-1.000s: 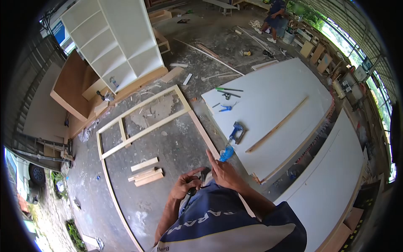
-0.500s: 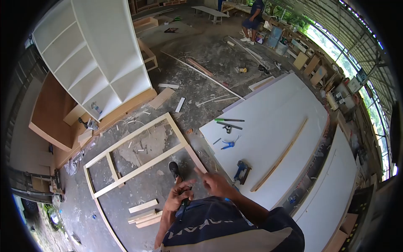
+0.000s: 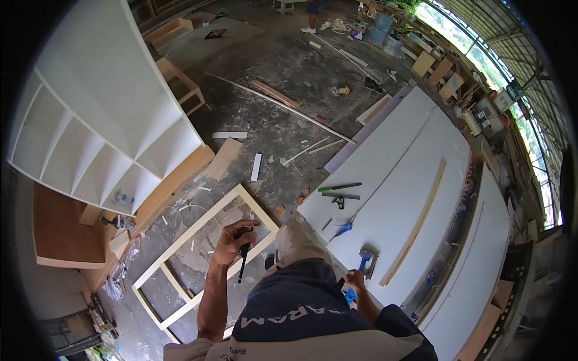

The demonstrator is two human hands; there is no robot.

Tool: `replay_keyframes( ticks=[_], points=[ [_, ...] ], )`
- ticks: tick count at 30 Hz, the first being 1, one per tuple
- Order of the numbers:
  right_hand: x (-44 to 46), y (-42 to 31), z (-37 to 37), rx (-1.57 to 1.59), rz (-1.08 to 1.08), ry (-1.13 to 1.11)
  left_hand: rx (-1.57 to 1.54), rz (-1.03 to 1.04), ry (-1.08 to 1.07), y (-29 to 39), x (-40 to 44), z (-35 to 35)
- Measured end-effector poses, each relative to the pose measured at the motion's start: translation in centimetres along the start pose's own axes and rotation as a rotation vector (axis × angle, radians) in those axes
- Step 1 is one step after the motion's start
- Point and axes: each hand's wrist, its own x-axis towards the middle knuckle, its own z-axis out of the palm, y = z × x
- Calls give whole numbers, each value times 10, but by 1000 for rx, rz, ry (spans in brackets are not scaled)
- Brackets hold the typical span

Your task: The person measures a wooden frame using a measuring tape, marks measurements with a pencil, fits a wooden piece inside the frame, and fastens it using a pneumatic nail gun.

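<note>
My left hand [image 3: 232, 243] is raised above a light wooden frame [image 3: 195, 257] lying on the floor. Its fingers are curled round a thin black pen-like stick [image 3: 243, 265], which points down. My right hand [image 3: 355, 279] is low beside my waist, fingers bent, next to a blue object [image 3: 350, 295] partly hidden by my shirt; what it grips cannot be made out. Just beyond it, a blue nail gun [image 3: 366, 263] lies on the white panel [image 3: 391, 174]. Farther along the panel are a blue-handled tool [image 3: 344, 228], a combination square [image 3: 340, 200] and a green-and-black stick [image 3: 340, 188].
A white shelf cabinet [image 3: 108, 84] stands at left, with a drill [image 3: 117, 222] by its base. A wooden strip [image 3: 415, 222] lies on the panel. Offcuts [image 3: 224, 159] and a long pole [image 3: 283, 108] lie on the floor. Another person's legs [image 3: 312, 18] show far back.
My left hand has risen and moved left with the black stick. My right hand has drawn back from in front of me to my right side. The view has shifted, and my knee now shows.
</note>
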Motion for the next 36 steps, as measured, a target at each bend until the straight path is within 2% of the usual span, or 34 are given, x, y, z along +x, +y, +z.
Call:
replay_keyframes(
  ticks=[1,4,6,8,13,14,16,17,18,19,20,22,24,28,30,31,32,33,34,35,36],
  points=[
    [8,25,10,-355,-73,54,-31,-20,12,6,22,-7],
    [-32,-74,43,-618,-184,-101,-110,-41,47,6,85,-19],
    [-18,-119,66,-568,48,-102,-186,-52,58,0,127,-21],
    [34,-126,84,-533,96,-96,-204,-74,55,3,177,-27],
    [245,-157,87,-405,-11,63,-208,-98,53,32,331,-53],
    [230,-313,54,-352,120,-6,-201,-97,53,48,362,-57],
    [341,-342,39,-690,-46,9,-197,-48,64,79,417,-64],
    [358,-393,28,-280,27,249,-204,-58,52,99,441,-62],
    [426,-374,23,179,-135,368,-192,-13,64,121,468,-61],
    [430,-456,2,-289,-327,358,-180,36,76,135,492,-64],
    [456,-502,-7,-27,-209,356,-190,69,83,138,518,-69],
    [471,-623,-21,186,-197,293,-196,56,105,147,564,-75],
    [515,-677,-22,121,-332,365,-195,56,144,144,611,-82],
    [610,-719,-16,119,-283,295,-157,-20,164,138,703,-96],
    [647,-720,-21,-76,-258,255,-173,-11,148,132,760,-113],
    [665,-705,-24,-344,-303,276,-193,-14,139,135,790,-121],
    [732,-604,-16,-428,-212,166,-193,-14,130,155,816,-123],
    [723,-594,-14,-494,34,312,-197,-14,125,170,839,-126],
    [718,-588,-21,-489,219,206,-194,1,128,187,868,-129],
    [720,-573,-27,-492,206,224,-191,27,128,204,902,-131],
    [718,-560,-29,-359,330,247,-167,12,129,217,934,-134]
  ],
)
